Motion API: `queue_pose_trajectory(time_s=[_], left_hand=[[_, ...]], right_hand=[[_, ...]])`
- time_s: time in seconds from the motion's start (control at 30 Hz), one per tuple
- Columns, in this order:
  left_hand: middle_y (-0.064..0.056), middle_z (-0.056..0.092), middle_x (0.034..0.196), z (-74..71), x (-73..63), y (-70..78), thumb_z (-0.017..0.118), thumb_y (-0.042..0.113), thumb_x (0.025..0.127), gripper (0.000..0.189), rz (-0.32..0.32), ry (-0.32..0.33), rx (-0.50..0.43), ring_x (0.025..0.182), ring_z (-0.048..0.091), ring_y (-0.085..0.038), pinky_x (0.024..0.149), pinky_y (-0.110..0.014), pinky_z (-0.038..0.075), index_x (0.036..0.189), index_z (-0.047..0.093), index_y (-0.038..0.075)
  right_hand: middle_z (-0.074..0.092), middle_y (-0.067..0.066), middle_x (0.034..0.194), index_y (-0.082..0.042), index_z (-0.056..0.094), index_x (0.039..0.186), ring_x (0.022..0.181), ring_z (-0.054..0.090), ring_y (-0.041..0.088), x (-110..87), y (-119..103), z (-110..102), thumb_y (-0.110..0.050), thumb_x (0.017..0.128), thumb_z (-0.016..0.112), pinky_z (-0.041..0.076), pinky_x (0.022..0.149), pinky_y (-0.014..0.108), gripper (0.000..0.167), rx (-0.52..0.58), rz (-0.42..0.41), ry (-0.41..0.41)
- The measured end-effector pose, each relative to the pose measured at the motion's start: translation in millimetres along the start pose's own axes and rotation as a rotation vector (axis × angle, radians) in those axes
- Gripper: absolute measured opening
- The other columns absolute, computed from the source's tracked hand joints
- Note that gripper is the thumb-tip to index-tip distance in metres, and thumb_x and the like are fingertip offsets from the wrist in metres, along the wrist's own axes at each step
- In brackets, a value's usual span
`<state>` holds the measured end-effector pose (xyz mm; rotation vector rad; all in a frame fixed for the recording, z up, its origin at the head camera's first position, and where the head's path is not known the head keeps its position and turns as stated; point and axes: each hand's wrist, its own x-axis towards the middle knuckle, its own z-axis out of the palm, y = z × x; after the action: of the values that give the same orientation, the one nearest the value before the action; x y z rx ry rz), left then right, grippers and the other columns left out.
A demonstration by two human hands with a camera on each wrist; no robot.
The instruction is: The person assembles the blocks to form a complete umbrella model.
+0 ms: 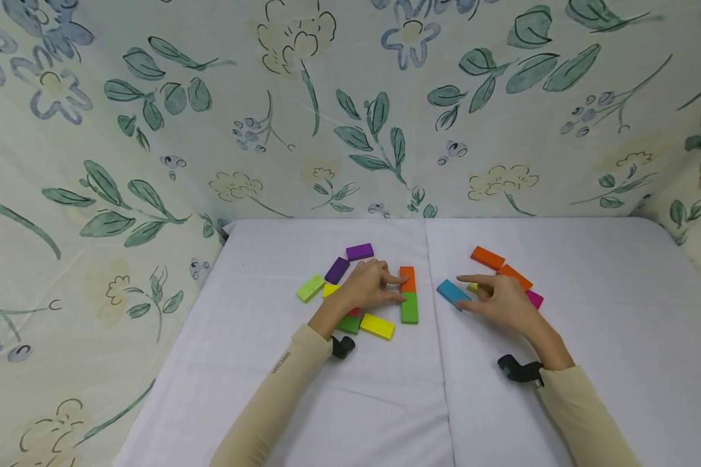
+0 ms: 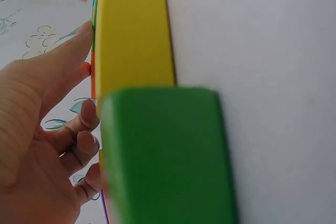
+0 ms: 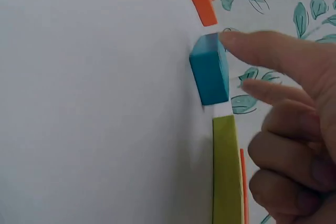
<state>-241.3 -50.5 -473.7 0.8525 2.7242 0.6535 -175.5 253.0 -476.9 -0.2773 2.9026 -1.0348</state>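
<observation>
- I have the left hand [image 1: 369, 285] with index finger and thumb apart, the index touching the orange block [image 1: 407, 272] and the thumb close to its seam with the green block [image 1: 409, 309]; neither block is clamped.
- I have the right hand [image 1: 505, 303] with its thumb at the blue block [image 1: 451, 292] and the index finger spread off the opposite side; from the wrist view I can't tell whether the block is lifted at all.
- Done, as I read it: orange and green lie end to end in one straight line, the only such line I can make out.
- Left, in my judgement: blue sits apart from that line, between it and the right-hand pieces, not yet joined.
- Around the left hand I see the upper purple block [image 1: 359, 252], lower purple block [image 1: 337, 270], light green block [image 1: 310, 288], red block [image 1: 355, 311], dark green block [image 1: 348, 324] and near yellow block [image 1: 377, 326], loosely scattered.
- Past the right hand lie the far orange block [image 1: 487, 257], nearer orange block [image 1: 515, 277] and magenta block [image 1: 534, 299].
- With most pieces lying unaligned on the bench [image 1: 491, 415], I'd call this early.
</observation>
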Motion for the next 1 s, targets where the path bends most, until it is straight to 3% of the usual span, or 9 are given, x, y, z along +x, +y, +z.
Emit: queue_pose_trajectory(time_s=[0.13,0.27,0.43,0.63,0.87,1.0], left_hand=[[0.003,0.054,0.087,-0.5,1.0,-0.1,0.08,0.049,0.088,0.049,0.002,-0.014,-0.011,0.083,0.045,-0.013,0.077,-0.026,0.029,0.133,0.069,0.032],[0.001,0.054,0.085,-0.8,1.5,-0.6,0.081,0.048,0.088,0.049,-0.015,-0.029,-0.03,0.082,0.045,-0.014,0.076,-0.026,0.029,0.133,0.069,0.031],[0.002,0.055,0.084,0.1,1.8,-2.2,0.081,0.048,0.088,0.049,-0.034,-0.033,-0.051,0.079,0.045,-0.014,0.074,-0.025,0.029,0.133,0.069,0.031],[0.002,0.055,0.083,0.3,2.3,-3.3,0.08,0.047,0.089,0.048,-0.015,-0.025,-0.057,0.078,0.046,-0.014,0.072,-0.024,0.03,0.133,0.068,0.031],[0.002,0.054,0.08,0.6,3.6,-4.1,0.08,0.047,0.088,0.048,-0.004,-0.022,-0.05,0.074,0.045,-0.014,0.069,-0.024,0.03,0.132,0.069,0.032],[0.002,0.052,0.078,0.9,4.2,-4.1,0.08,0.048,0.088,0.047,0.005,-0.016,-0.047,0.073,0.044,-0.014,0.068,-0.024,0.029,0.131,0.069,0.033]], right_hand=[[0.037,-0.003,0.066,-0.016,0.06,0.147,0.061,0.04,0.011,0.6,9.7,-5.3,-0.018,0.083,0.088,0.032,0.054,0.027,0.07,0.085,-0.073,-0.15],[0.036,-0.004,0.067,-0.015,0.052,0.153,0.059,0.04,0.008,1.4,13.7,-5.8,-0.003,0.087,0.079,0.034,0.055,0.025,0.073,0.117,-0.127,-0.229],[0.035,-0.006,0.067,-0.016,0.051,0.154,0.058,0.038,0.006,2.4,12.7,-1.5,-0.005,0.092,0.075,0.034,0.055,0.025,0.068,0.128,-0.137,-0.266],[0.036,-0.006,0.066,-0.016,0.06,0.146,0.058,0.038,0.006,1.5,10.9,-1.0,-0.008,0.093,0.075,0.033,0.056,0.025,0.056,0.111,-0.136,-0.256],[0.037,-0.005,0.066,-0.018,0.048,0.156,0.057,0.04,0.006,5.1,8.8,-1.4,-0.008,0.093,0.074,0.035,0.056,0.024,0.069,0.123,-0.134,-0.296],[0.039,-0.005,0.066,-0.019,0.051,0.154,0.058,0.042,0.008,8.5,5.4,-1.0,-0.01,0.093,0.074,0.035,0.056,0.023,0.066,0.092,-0.121,-0.32]])
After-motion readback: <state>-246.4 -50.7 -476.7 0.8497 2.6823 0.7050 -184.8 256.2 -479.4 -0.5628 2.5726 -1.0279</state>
